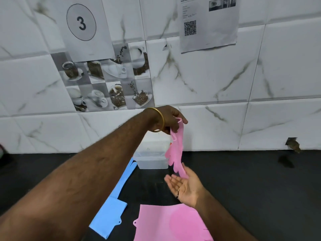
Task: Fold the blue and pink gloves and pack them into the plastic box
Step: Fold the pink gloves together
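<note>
Folding has started on one pink glove. The left hand pinches its cuff up high, over the plastic box. The right hand lies open under the dangling tips. Next, it must catch them and fold the glove in half.

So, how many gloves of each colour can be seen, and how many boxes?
Pink gloves: 2, one hanging from the left hand above the open right hand, one flat on the counter
Blue gloves: 1, flat on the counter
Plastic boxes: 1
Total: 4
</note>
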